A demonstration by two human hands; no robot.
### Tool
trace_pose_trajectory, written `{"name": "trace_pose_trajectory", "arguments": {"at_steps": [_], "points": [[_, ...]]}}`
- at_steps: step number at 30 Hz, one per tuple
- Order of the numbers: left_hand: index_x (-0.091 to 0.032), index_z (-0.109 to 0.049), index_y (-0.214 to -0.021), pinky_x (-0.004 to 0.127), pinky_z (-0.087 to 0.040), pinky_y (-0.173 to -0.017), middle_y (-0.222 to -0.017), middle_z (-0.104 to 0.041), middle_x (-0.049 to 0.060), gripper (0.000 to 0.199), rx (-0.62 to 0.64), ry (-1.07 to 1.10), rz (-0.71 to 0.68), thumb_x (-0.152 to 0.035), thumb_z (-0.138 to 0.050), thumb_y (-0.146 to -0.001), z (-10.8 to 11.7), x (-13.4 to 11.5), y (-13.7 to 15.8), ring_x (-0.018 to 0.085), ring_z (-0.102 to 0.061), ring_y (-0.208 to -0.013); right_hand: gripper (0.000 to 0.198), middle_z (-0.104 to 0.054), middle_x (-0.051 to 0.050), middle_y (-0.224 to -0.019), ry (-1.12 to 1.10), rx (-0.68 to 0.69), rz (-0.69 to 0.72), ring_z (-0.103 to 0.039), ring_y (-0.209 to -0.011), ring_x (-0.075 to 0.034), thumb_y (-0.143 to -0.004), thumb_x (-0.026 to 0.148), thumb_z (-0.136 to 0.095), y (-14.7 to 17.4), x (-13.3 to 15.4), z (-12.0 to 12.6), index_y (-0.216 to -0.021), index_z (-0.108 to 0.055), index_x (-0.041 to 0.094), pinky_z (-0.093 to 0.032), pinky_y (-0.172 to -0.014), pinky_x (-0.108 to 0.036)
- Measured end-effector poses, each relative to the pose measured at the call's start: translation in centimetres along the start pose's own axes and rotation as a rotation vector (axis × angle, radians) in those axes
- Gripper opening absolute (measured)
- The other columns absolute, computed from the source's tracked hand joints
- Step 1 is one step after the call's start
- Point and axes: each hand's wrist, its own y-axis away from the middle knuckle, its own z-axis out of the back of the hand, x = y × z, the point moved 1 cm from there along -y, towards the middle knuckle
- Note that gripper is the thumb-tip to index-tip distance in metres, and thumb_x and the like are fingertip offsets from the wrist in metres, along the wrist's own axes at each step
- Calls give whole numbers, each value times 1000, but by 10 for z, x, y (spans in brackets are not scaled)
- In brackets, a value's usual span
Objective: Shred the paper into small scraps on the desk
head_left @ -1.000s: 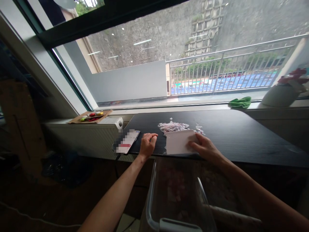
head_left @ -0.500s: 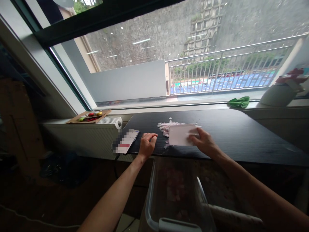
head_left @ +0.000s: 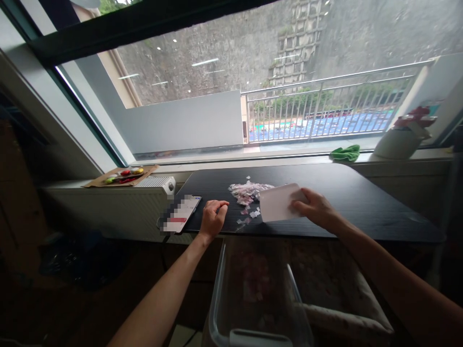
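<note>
Right grip (head_left: 316,208) holds panel (head_left: 277,205); (scraps (head_left: 245,193) near)

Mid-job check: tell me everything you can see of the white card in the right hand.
The white card is a plain, roughly rectangular sheet, stiff-looking; whether paperboard or plastic, I can't tell. It looks flat and unmarked, slightly blurred. The right hand grips its right end, thumb across the near face. It is tilted over the black table, just right of the pale scraps. Whether its lower edge touches the tabletop isn't clear.
</note>
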Motion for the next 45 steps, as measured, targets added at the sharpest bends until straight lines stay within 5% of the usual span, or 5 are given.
{"name": "trace_pose_trajectory", "arguments": {"at_steps": [8, 16, 24, 35, 45], "points": [[-22, -70, -78, 36, -46, -89, -82, -72, 3, 25, 11, -21, -7, -29, -47, -82, 1, -2, 0, 21, -60, -90, 14, -65, -3, -71, 67, -51, 72, -59, -63, -18, -71, 29, -55, -2, 9, -4, -81, -58, 20, -45, -58, -30], [-21, -70, -79, 37, -46, -90, -83, -72, 4, 25, 7, -36, -25, -29, -47, -82, 0, -2, 0, 21, -60, -91, 14, -70, -3, -76, 436, -137, 229, -60, -64, -20, -76, 28, -54, 14, 24, 15, -88, -61, 25, -39, -60, -30], [-20, -70, -80, 36, -46, -90, -84, -72, 4, 27, 8, -43, -37, -31, -46, -83, 0, 0, 0, 21, -60, -91, 14, -69, -5, -76, 442, -65, 186, -61, -67, -21, -74, 26, -54, 13, 26, 22, -86, -59, 22, -42, -62, -31], [-21, -70, -80, 36, -46, -90, -84, -72, 4, 26, 17, -55, -35, -31, -46, -83, 1, 0, 0, 21, -60, -91, 10, -62, 0, -62, 156, -84, 40, -56, -56, -15, -67, 28, -56, 9, -8, 30, -73, -59, 21, -43, -50, -25], [-21, -70, -79, 37, -47, -89, -83, -72, 4, 27, 5, -42, -45, -31, -46, -83, 0, 0, 0, 21, -60, -90, 8, -62, -1, -65, 198, -123, 101, -55, -58, -16, -71, 27, -55, 9, 11, 12, -76, -55, 22, -42, -54, -27]]}}
